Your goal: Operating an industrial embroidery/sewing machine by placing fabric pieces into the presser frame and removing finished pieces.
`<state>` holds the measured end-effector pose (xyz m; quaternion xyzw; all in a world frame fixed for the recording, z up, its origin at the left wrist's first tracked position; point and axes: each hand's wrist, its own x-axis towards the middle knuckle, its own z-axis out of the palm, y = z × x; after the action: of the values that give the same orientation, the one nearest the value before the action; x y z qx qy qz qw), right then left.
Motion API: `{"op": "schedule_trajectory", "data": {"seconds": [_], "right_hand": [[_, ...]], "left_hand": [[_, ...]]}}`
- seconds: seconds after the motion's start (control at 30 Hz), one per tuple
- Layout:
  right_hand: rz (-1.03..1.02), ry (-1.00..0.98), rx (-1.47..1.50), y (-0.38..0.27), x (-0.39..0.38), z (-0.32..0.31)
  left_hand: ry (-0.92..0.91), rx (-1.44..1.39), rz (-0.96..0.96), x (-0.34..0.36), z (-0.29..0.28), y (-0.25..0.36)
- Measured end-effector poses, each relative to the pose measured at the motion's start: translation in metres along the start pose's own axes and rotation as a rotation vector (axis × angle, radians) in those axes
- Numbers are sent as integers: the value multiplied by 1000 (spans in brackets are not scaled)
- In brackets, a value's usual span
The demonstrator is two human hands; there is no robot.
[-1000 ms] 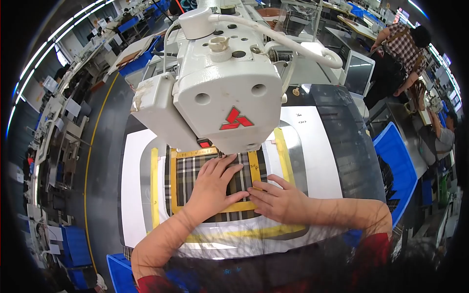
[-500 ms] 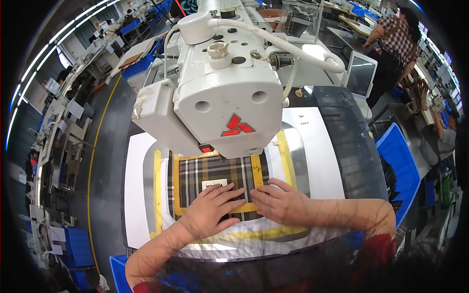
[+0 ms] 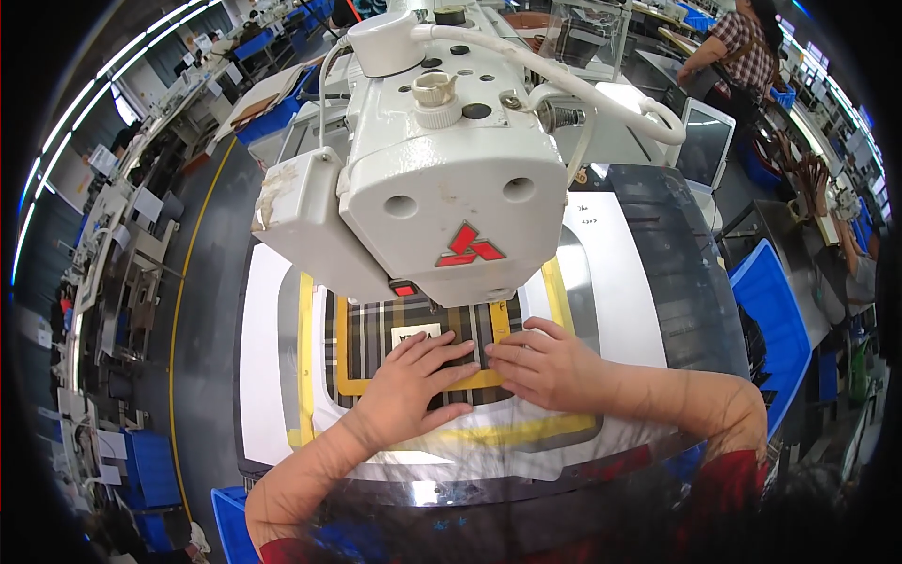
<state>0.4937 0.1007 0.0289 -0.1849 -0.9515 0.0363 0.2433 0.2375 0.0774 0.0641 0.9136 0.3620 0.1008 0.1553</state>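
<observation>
My left hand point(image 3: 406, 387) lies flat on dark plaid fabric point(image 3: 376, 329), fingers stretched over the lower bar of a yellow rectangular frame point(image 3: 345, 348). A small pale label point(image 3: 402, 335) lies on the fabric by its fingertips, partly covered by them. With fingers extended, my right hand point(image 3: 550, 367) rests on the frame's lower right corner. Fabric and frame lie on a white template sheet point(image 3: 263, 376) with yellow tape strips point(image 3: 305, 367). Beyond my fingers stands the head of a white sewing machine point(image 3: 451, 197); it hides the frame's far side and most of the needle area.
A dark tabletop point(image 3: 672, 244) extends under the sheet. A blue bin point(image 3: 775, 310) stands at the right, another blue bin point(image 3: 230, 517) at the lower left. A screen point(image 3: 705, 141) sits behind right. Farther off, a person in a checked shirt point(image 3: 742, 42) stands among workbenches.
The sheet, frame and fabric have slid a little away from me, toward the machine, with both hands moving along on them. The person in the checked shirt has shifted.
</observation>
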Motion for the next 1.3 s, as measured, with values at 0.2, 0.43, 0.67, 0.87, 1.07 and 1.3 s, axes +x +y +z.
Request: {"op": "schedule_trajectory", "data": {"seconds": [0.2,0.43,0.67,0.87,1.07,1.3], "right_hand": [[176,104,101,13,7,0],[223,140,101,35,16,2],[246,197,31,48,25,0],[281,158,27,59,31,0],[316,159,69,58,32,3],[326,175,105,56,30,12]], "left_hand": [[19,36,-1,10,-2,-8],[71,0,-36,21,-7,-18],[89,8,-110,33,-10,-25],[112,39,-140,33,-3,-35],[100,69,-109,33,2,-35],[38,69,-101,24,1,-36]]}}
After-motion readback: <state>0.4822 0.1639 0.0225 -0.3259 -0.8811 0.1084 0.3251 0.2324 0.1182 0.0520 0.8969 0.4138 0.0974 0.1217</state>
